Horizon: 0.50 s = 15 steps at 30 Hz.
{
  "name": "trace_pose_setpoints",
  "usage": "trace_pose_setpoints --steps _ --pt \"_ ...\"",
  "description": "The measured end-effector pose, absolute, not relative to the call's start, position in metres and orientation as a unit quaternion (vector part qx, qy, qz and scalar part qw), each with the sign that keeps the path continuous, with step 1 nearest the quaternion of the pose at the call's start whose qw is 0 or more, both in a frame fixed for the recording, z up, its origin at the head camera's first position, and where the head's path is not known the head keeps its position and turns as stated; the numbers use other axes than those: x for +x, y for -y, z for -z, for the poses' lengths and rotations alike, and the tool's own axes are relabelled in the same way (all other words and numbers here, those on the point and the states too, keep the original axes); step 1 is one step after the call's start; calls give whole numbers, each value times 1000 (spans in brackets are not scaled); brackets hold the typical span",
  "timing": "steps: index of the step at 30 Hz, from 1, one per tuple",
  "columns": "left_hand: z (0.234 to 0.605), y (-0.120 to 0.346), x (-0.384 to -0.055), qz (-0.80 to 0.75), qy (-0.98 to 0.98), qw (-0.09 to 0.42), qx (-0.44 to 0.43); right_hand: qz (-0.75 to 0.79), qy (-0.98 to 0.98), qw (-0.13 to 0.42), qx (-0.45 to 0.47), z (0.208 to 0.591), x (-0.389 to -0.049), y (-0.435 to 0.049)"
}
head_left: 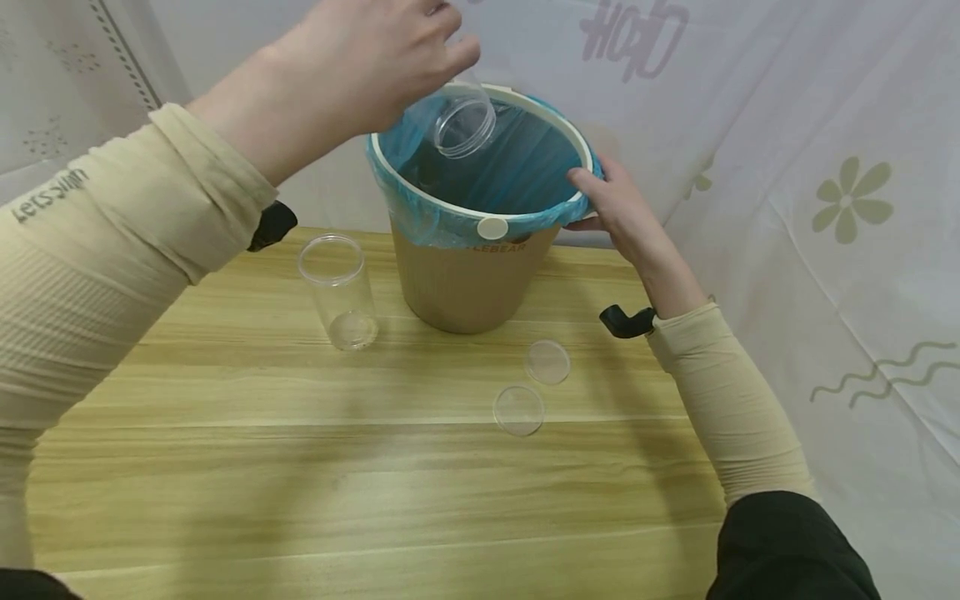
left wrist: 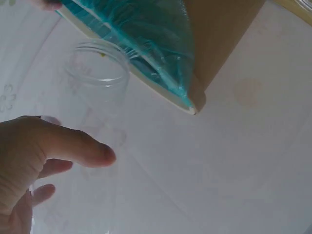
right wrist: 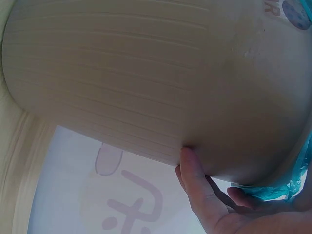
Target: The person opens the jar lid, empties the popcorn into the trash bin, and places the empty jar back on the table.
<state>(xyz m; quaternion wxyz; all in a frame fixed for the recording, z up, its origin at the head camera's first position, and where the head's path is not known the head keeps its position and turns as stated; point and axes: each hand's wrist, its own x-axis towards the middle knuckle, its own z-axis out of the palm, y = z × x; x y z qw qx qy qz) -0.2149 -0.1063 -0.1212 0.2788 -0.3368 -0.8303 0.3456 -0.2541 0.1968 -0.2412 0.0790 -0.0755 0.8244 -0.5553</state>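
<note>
A clear plastic jar (head_left: 463,125) is tipped mouth-down over the brown trash bin (head_left: 468,287), held in my left hand (head_left: 367,62). In the left wrist view the thumb and fingers wrap the jar (left wrist: 97,87), whose threaded mouth points at the bin. A blue bag (head_left: 517,158) lines the bin and folds over its cream rim. At the bin's right side my right hand (head_left: 618,204) grips the rim, thumb on top. The right wrist view shows its fingers (right wrist: 195,180) against the bin's outer wall.
Left of the bin a second clear jar (head_left: 341,292) stands upright, without a lid. Two clear round discs, a nearer one (head_left: 519,410) and a farther one (head_left: 548,362), lie on the wooden table (head_left: 337,500). A printed white cloth (head_left: 825,275) hangs behind and to the right.
</note>
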Motion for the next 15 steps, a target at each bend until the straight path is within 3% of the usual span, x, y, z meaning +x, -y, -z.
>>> trace_pose_setpoints --steps 15 --pt "110 86 -216 -338 824 270 -366 570 -814 81 -75 241 -253 -199"
